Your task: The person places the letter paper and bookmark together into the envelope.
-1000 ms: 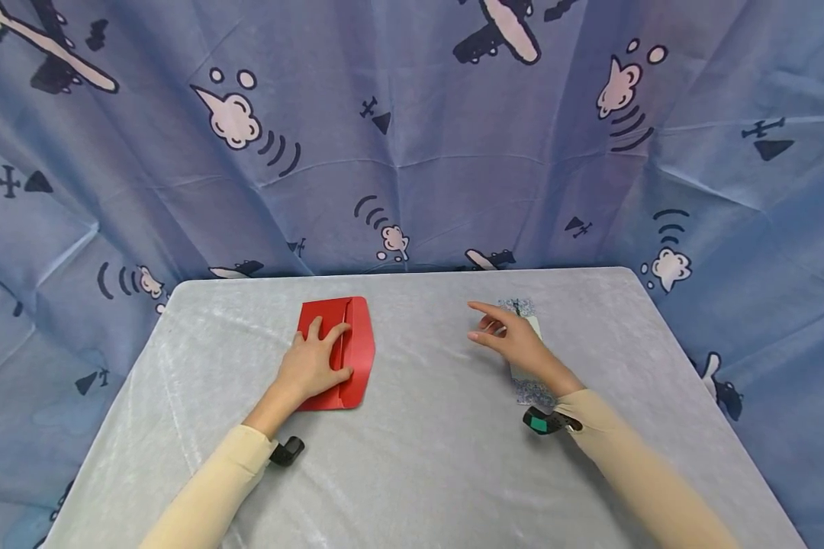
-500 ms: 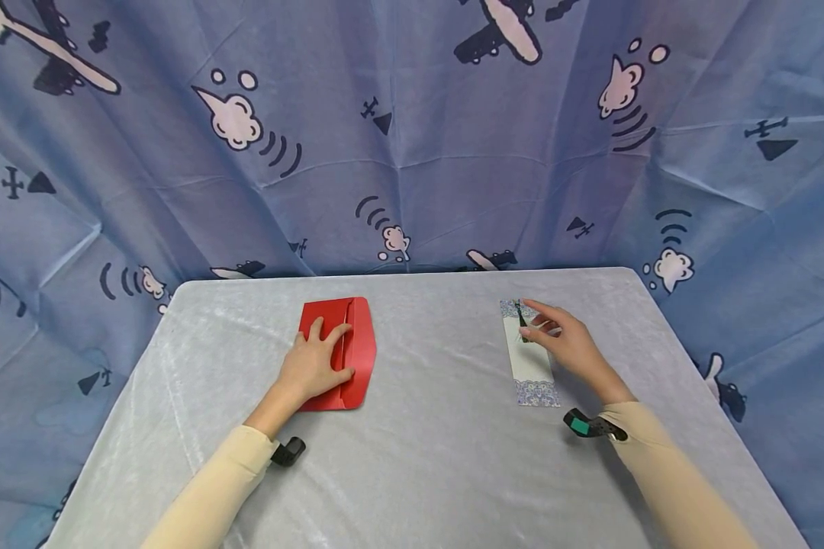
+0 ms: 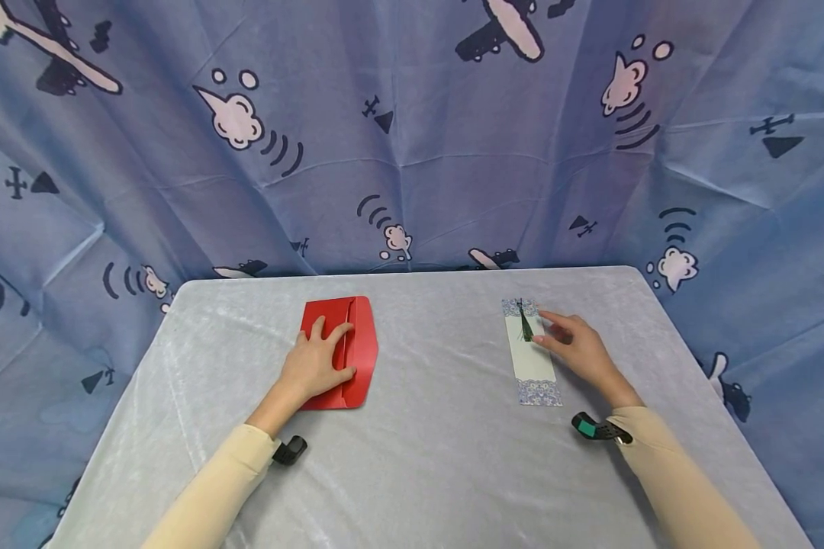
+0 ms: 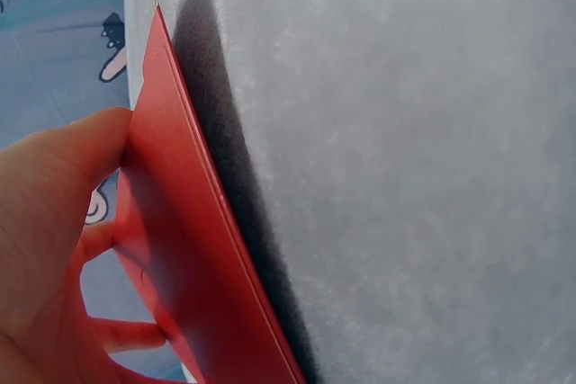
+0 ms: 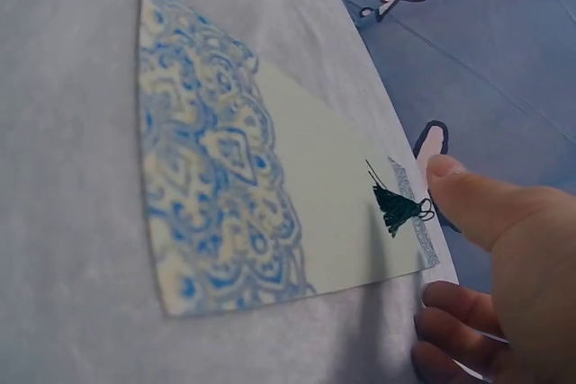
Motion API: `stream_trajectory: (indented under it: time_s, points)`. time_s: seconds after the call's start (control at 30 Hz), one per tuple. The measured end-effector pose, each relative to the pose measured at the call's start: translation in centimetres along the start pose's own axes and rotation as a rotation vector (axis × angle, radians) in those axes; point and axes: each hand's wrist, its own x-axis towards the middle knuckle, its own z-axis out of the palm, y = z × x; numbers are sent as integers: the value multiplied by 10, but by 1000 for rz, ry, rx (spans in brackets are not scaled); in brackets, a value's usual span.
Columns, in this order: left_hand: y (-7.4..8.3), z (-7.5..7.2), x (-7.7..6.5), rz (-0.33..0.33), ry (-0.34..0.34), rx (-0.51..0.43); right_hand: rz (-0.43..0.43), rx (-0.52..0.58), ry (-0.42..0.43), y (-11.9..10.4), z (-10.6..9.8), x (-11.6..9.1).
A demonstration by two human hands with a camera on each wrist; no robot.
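A red envelope point(image 3: 365, 339) lies at the left of the table with its flap unfolded to the right. My left hand point(image 3: 312, 367) rests on it, fingers and thumb spread over its surface. On the right lies a bookmark point(image 3: 530, 362), cream in the middle with blue patterned bands at both ends. A dark green tassel point(image 5: 393, 210) hangs from its far end and lies on the cream part. My right hand point(image 3: 582, 352) is at the bookmark's right edge, thumb and forefinger apart near the tassel. Whether the fingertips touch the card cannot be told.
A pale grey cloth covers the table point(image 3: 426, 442). Behind it hangs a blue curtain point(image 3: 412, 137) printed with planes and clouds. Both wrists carry small black camera mounts, and the right one point(image 3: 593, 427) has a green patch.
My right hand has moved right from above the bookmark to its right edge, uncovering the card and tassel. My left hand has stayed on the envelope.
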Motion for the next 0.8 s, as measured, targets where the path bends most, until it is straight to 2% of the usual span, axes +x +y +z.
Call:
stream_trajectory:
  time_s: [0.17, 0.6, 0.8]
  points:
    - [1, 0, 0, -3, -5, 2, -38, -48, 17, 1, 4, 1]
    - [1, 0, 0, 3, -5, 12, -40, -204, -13, -3, 11, 2]
    - [1, 0, 0, 3, -4, 13, -32, -213, -15, -4, 12, 1]
